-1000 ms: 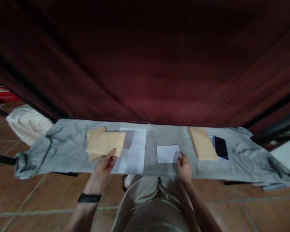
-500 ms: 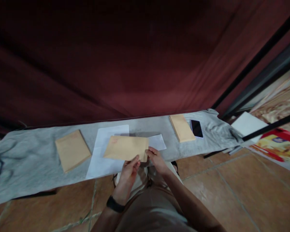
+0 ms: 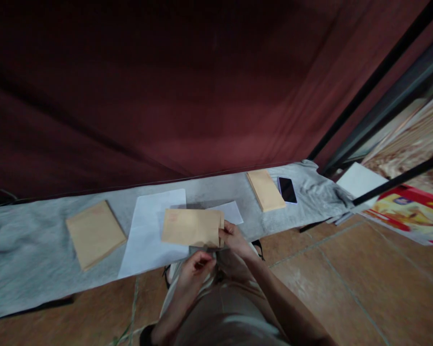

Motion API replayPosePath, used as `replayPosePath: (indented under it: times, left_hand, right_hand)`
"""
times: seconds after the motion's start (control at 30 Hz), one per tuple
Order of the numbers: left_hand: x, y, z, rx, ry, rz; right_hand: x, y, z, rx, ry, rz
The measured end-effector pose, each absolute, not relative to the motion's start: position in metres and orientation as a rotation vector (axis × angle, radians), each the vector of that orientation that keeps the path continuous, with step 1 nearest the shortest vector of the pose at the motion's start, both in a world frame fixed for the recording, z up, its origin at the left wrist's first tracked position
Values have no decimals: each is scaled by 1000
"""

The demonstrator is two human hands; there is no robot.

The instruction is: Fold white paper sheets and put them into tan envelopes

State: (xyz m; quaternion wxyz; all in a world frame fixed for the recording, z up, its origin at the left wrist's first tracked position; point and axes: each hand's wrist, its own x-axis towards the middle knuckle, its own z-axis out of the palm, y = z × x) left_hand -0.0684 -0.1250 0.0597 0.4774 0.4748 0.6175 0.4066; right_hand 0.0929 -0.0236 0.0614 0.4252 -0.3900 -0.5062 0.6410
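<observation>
A brown paper envelope [image 3: 192,228] with a small reddish mark at its upper left lies level above the cloth-covered surface. My right hand [image 3: 234,238] pinches it at its right end, by the flap, thumb on the near face. Just below the envelope's lower edge is my left hand [image 3: 195,271], apart from it, fingers curled and thumb close to the forefinger, with nothing visible between them. Beneath the envelope are a large white sheet [image 3: 147,230] to the left and a smaller white paper [image 3: 233,212] to the right, both partly covered.
A grey cloth [image 3: 50,230] covers the long narrow surface. Brown envelopes [image 3: 95,233] lie at left; a stack of narrower brown envelopes [image 3: 266,190] and a phone [image 3: 287,190] are at right. A dark red curtain [image 3: 202,120] hangs behind. Black bars [image 3: 375,86] and a printed box [image 3: 414,214] stand right.
My left hand has let go of the envelope and drawn back toward my body. My right hand keeps hold of the right end. The view has shifted slightly.
</observation>
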Motion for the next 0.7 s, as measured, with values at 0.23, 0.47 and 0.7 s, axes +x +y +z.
replayPosePath:
  times: [0.23, 0.47, 0.7]
  left_hand:
    - [-120, -84, 82, 2580, 1741, 479]
    - [-114, -79, 68, 2634, 1591, 382]
    - [-111, -77, 64, 2690, 1589, 462]
  right_hand:
    - [122, -33, 72, -886, -1312, 1807]
    - [137, -36, 70, -906, -1339, 1760]
    - [149, -29, 52, -1118, -1387, 1609]
